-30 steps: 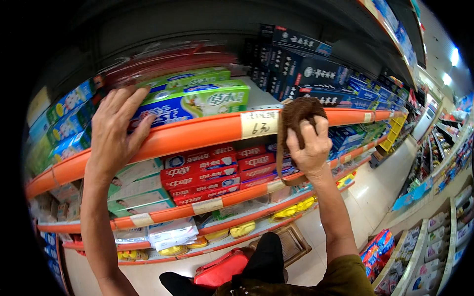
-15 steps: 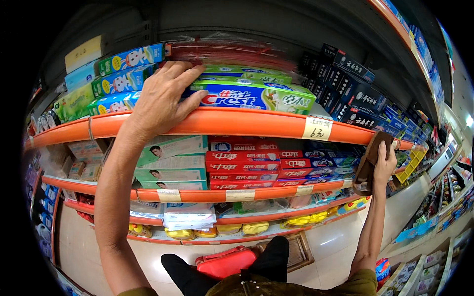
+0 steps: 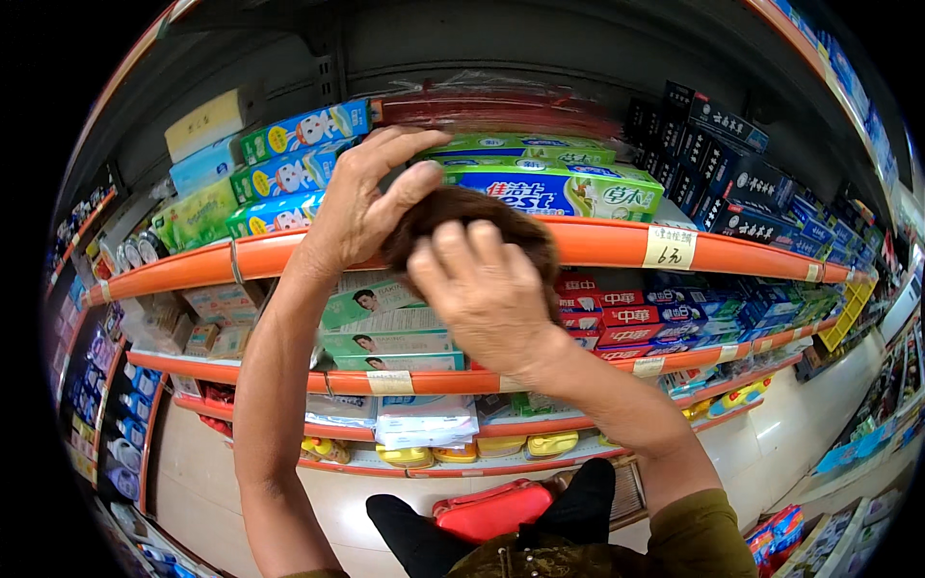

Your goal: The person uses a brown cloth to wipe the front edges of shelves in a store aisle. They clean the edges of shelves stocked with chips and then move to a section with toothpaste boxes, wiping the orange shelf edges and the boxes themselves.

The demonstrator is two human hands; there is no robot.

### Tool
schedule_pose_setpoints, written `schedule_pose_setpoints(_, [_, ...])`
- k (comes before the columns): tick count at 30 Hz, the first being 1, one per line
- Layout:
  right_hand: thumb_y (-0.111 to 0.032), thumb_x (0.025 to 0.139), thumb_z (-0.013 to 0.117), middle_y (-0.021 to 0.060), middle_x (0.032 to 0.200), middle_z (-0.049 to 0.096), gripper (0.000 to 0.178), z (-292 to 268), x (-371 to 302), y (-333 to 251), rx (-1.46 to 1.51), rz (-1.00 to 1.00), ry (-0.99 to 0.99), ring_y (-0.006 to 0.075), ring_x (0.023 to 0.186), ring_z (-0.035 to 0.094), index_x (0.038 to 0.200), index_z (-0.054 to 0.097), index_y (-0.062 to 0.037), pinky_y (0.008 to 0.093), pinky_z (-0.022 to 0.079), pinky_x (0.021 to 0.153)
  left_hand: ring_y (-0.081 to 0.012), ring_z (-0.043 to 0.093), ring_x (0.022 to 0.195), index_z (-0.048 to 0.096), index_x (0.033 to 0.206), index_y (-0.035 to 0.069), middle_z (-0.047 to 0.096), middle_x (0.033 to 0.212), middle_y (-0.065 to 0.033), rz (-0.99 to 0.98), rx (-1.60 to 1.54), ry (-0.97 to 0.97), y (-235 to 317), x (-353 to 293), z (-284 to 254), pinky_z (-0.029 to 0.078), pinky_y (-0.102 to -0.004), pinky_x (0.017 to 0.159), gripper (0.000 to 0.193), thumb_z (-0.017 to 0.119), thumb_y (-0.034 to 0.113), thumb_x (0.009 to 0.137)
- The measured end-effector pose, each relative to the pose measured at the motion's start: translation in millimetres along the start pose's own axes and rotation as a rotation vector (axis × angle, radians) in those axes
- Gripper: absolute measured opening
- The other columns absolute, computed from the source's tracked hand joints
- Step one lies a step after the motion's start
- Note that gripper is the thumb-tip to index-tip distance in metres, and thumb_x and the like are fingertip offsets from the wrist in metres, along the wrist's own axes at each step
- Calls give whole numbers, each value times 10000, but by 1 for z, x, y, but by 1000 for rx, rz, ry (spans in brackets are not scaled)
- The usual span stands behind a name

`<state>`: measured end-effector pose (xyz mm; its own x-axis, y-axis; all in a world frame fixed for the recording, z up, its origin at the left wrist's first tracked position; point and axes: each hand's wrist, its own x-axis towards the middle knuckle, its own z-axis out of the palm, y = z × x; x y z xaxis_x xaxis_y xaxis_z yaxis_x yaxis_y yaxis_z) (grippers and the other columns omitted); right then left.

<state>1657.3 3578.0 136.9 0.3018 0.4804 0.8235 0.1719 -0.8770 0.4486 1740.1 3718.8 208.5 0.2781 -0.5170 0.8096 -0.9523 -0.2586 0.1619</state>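
Note:
My right hand is closed on a brown cloth, pressing it at the orange shelf edge in front of the toothpaste boxes. The cloth covers part of that edge and the lower left of the front blue-and-green toothpaste box. Just to the left, my left hand has its thumb and fingers apart, beside the left end of these boxes. Its fingertips reach over the upper boxes; whether they touch them I cannot tell.
Blue rabbit-print boxes are stacked on the left, dark boxes on the right. Green and red boxes fill the shelf below. Yellow bottles lie lower. A red seat is on the floor between my legs.
My right hand has swung left with the cloth, from the shelf edge's right part to beside my left hand. My left hand's thumb has lifted. The whole view has shifted slightly.

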Motion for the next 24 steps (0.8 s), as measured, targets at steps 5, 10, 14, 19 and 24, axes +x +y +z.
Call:
schedule_pose_setpoints(5, [-180, 741, 570, 64, 955, 501, 259, -3, 4, 7, 94, -41, 15, 195, 880, 494, 989, 550, -105, 258, 458, 581, -303, 560, 940, 625, 1022, 9, 597, 1000, -157, 43, 24, 5, -3, -3, 2, 438, -366, 818, 421, 490, 381, 877])
schedule_pose_setpoints(10, [-154, 727, 595, 65, 926, 489, 222, -32, -32, 62, 20, 44, -38, 222, 836, 507, 943, 560, -119, 294, 477, 596, -326, 538, 1012, 614, 1083, 29, 568, 1090, -187, 19, 176, -27, 1, -6, 10, 428, -383, 871, 564, 398, 516, 894])
schedule_pose_setpoints(14, [-155, 705, 715, 154, 1043, 480, 334, -46, -60, 92, 32, 246, -60, 349, 921, 484, 982, 558, -54, 427, 457, 723, -310, 548, 1002, 612, 1107, 57, 568, 1105, -168, -17, 80, 3, -3, -9, 11, 452, -380, 839, 680, 324, 625, 869])
schedule_pose_setpoints(19, [-193, 662, 718, 119, 979, 502, 333, -33, -48, 73, -62, 154, -36, 306, 880, 506, 928, 557, -75, 384, 469, 680, -299, 549, 1024, 606, 1126, 58, 567, 1116, -162, -25, -50, -7, 0, -5, 6, 456, -367, 826, 738, 302, 670, 848])
schedule_pose_setpoints(24, [-179, 688, 623, 66, 897, 506, 237, -4, -8, 25, 36, 33, 48, 204, 798, 507, 900, 548, -107, 264, 471, 541, -327, 515, 1091, 582, 1150, 39, 549, 1157, -192, 28, 57, -43, -3, -3, 8, 392, -383, 921, 676, 258, 581, 908])
